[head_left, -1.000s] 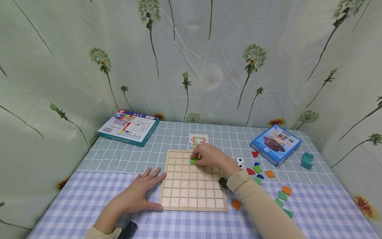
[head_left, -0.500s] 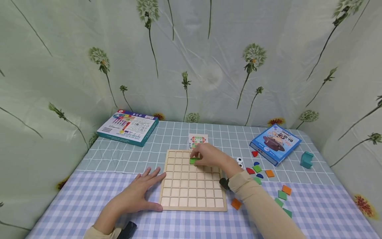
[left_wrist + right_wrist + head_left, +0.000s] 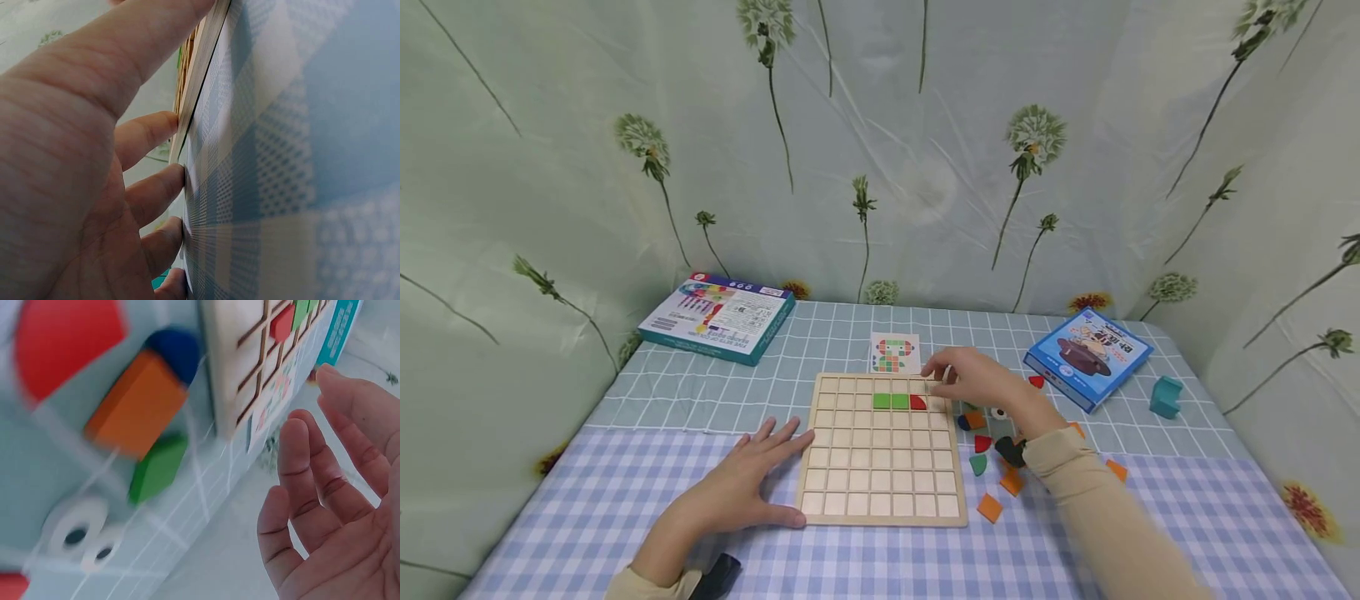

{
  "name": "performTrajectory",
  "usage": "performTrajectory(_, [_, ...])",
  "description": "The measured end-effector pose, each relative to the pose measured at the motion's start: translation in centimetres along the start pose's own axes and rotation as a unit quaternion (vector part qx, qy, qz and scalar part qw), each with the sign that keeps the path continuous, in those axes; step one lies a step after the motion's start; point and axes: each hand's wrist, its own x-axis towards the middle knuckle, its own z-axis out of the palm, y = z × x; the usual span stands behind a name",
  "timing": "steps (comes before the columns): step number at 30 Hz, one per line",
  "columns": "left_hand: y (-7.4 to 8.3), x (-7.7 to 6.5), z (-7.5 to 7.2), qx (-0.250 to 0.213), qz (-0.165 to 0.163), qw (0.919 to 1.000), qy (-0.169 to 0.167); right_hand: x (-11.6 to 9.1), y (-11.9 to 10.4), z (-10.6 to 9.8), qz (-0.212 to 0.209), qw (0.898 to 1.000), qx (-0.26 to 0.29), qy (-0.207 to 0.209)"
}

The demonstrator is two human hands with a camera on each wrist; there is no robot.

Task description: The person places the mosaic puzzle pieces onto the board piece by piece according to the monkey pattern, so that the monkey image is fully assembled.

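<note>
A wooden grid board [image 3: 883,522] lies in front of me. Two green square tiles [image 3: 882,402] and a red quarter-round tile [image 3: 917,402] sit side by side in its second row from the back. My left hand [image 3: 741,479] has its fingers spread, with thumb and fingertips against the board's left edge. Above the board's far right corner is my right hand [image 3: 981,383], fingers loosely bent. In the right wrist view nothing is between its fingertips [image 3: 294,434], and the red tile [image 3: 282,325] shows on the board beyond them.
A pattern card [image 3: 895,353] lies behind the board. To the right are loose pieces, including an orange square [image 3: 990,507], a green rounded piece [image 3: 978,464] and white eye pieces [image 3: 75,532]. A blue box [image 3: 1088,358], a teal block [image 3: 1166,397] and a white-and-teal box [image 3: 718,318] stand farther back.
My right hand has let go of the green tile and moved right. Two green tiles and a red quarter-round now show on the board. My left hand stays at the board's edge.
</note>
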Motion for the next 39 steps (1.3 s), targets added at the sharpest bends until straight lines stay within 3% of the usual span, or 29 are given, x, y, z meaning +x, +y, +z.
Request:
performTrajectory(8, [0.0, -0.1, 0.0, 0.002, -0.004, 1.0000, -0.002, -2.3, 2.3, -1.6, 0.030, 1.000, -0.008, 0.001])
performTrajectory(16, [0.1, -0.2, -0.2, 0.001, -0.004, 1.0000, 0.001, -3.9, 3.7, -2.3, 0.019, 1.000, -0.013, 0.009])
performTrajectory(39, [0.2, -0.1, -0.1, 0.008, 0.001, 1.0000, 0.005, -3.3, 5.0, -0.5, 0.045, 0.999, -0.022, -0.012])
